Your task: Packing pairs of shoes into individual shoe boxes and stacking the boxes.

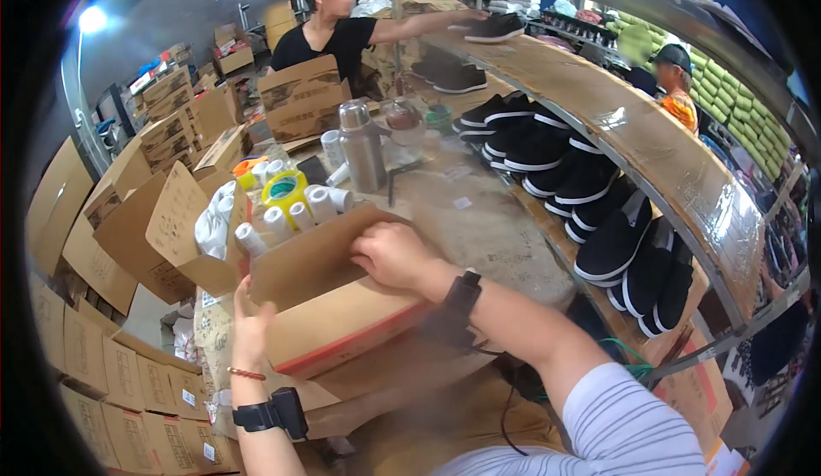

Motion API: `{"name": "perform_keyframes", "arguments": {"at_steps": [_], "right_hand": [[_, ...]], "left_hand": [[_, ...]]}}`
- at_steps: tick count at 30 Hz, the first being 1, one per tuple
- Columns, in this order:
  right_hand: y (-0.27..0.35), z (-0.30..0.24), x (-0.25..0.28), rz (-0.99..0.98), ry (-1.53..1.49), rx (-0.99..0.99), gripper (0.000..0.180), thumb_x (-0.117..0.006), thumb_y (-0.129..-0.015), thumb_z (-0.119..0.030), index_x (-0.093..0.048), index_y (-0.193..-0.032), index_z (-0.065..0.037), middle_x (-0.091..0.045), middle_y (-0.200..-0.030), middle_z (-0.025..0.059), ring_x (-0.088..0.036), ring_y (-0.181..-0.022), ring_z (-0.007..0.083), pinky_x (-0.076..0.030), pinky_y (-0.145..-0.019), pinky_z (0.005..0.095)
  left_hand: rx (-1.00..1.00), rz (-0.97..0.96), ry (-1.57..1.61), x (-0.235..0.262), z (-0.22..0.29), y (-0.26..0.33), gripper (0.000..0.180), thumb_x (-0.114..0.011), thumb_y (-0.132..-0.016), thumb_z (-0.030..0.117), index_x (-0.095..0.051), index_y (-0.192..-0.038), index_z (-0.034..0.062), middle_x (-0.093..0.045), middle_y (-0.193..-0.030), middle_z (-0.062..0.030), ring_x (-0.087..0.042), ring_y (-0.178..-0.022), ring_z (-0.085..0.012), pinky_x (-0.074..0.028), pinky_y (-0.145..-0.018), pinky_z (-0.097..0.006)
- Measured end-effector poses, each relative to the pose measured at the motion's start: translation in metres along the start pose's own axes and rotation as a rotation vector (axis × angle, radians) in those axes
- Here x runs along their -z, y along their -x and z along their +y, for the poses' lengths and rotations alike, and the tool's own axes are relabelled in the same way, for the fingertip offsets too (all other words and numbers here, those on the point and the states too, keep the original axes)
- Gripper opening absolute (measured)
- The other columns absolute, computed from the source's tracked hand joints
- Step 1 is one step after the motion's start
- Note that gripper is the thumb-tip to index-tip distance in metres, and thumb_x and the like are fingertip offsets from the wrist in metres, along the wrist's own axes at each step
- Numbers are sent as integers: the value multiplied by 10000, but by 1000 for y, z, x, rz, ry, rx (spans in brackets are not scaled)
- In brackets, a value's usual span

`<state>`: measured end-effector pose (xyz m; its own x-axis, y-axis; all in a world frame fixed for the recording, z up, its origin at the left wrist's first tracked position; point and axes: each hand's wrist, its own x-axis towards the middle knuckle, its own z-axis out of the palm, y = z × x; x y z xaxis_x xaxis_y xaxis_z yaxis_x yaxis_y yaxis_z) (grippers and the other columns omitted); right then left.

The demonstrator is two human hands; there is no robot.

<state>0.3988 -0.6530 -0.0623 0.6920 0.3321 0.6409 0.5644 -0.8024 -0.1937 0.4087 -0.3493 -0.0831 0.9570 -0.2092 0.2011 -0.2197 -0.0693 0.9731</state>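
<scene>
A brown cardboard box [346, 326] with a red stripe along its lower edge stands tilted in front of me, its top unfolded. My right hand [392, 255] reaches over the near wall with curled fingers at the box's upper edge; the fingertips are partly hidden. At the box's left end is my left hand [250, 326], fingers stretched upward and thumb apart, lying against the cardboard. Whatever is inside the box cannot be seen.
Behind the box are white rolls [276, 219], yellow tape [285, 189] and a steel flask [365, 151]. Black shoes [547, 147] line the rack at right. Stacked cartons [128, 373] fill the left. Across the table a co-worker [329, 44] touches a shoe [494, 29]; another person [676, 91] is farther right.
</scene>
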Motion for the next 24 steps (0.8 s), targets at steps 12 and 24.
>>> {"name": "perform_keyframes", "arguments": {"at_steps": [12,24], "right_hand": [[49,15,28,143,-195,-537,481,-642,-776,-148,-530,-1244,-139,-596,-1036,140,-582,-986,371,-486,-800,425],[52,29,70,-81,-357,-342,540,-767,-699,-280,-580,-1172,-98,-528,-1118,164,-569,-1012,336,-490,-843,410]], "left_hand": [[-260,51,44,7,-38,-5,692,-784,-629,25,-528,-1268,89,-419,-1309,-120,-444,-1190,-307,-378,-1025,-414],[-409,406,-812,-43,66,35,466,-704,-727,47,-565,-1171,74,-449,-1200,-146,-471,-1128,-304,-422,-923,-387]]}}
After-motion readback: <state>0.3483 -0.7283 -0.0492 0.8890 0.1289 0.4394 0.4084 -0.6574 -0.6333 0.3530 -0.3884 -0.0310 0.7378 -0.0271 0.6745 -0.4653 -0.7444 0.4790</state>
